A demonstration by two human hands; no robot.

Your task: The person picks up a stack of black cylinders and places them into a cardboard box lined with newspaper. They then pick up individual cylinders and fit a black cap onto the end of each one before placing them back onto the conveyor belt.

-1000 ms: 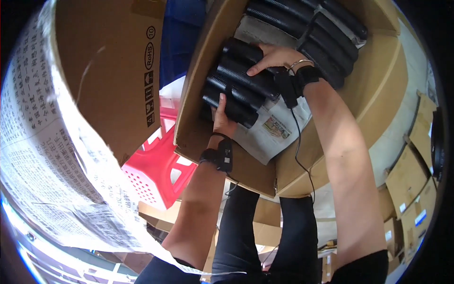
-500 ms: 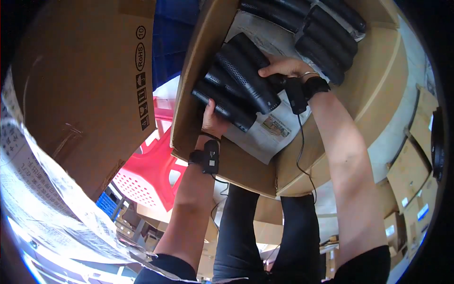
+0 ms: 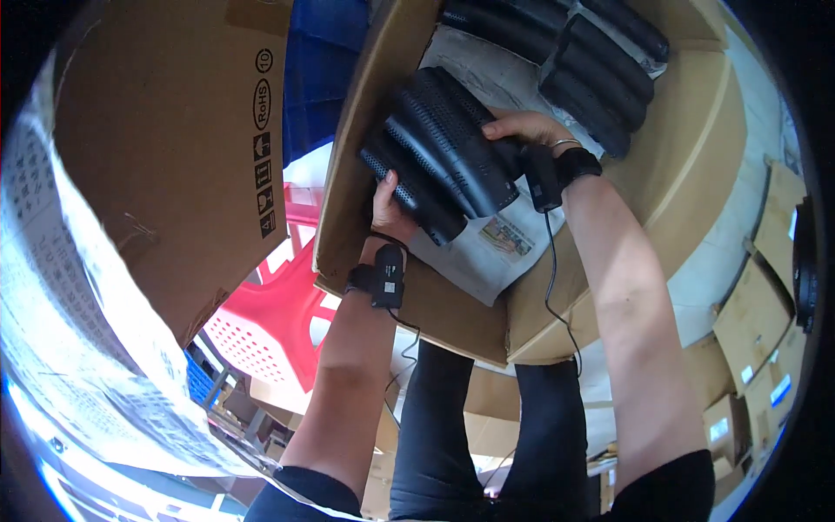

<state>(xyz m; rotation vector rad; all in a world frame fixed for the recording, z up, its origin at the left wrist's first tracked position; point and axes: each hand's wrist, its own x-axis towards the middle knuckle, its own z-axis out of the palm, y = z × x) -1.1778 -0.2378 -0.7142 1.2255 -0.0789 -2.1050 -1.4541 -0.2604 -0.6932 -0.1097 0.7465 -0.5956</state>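
Between my two hands lies a bundle of several black perforated tubes point(image 3: 448, 143), side by side and slanted down to the right inside an open cardboard box point(image 3: 452, 322). My left hand point(image 3: 391, 211) closes on the lower-left tube of the bundle, its thumb over the side. At the bundle's right side, my right hand point(image 3: 532, 130) grips the tubes, thumb on top; its other fingers are partly hidden. Beneath the tubes is a newspaper sheet point(image 3: 496, 261) with a colour picture. More black tubes point(image 3: 596, 83) lie at the box's far end.
A large closed-sided carton point(image 3: 165, 174) stands at left, with crumpled newspaper point(image 3: 96, 322) in front. A pink plastic stool or basket point(image 3: 270, 322) and blue cloth point(image 3: 322, 78) sit between carton and box. Flattened cardboard pieces point(image 3: 757, 304) lie at right. Cables hang from both wrist devices.
The tubes in my hands have come closer together, the top one turning to lie alongside the others. My hands stay nearly in place, still gripping.
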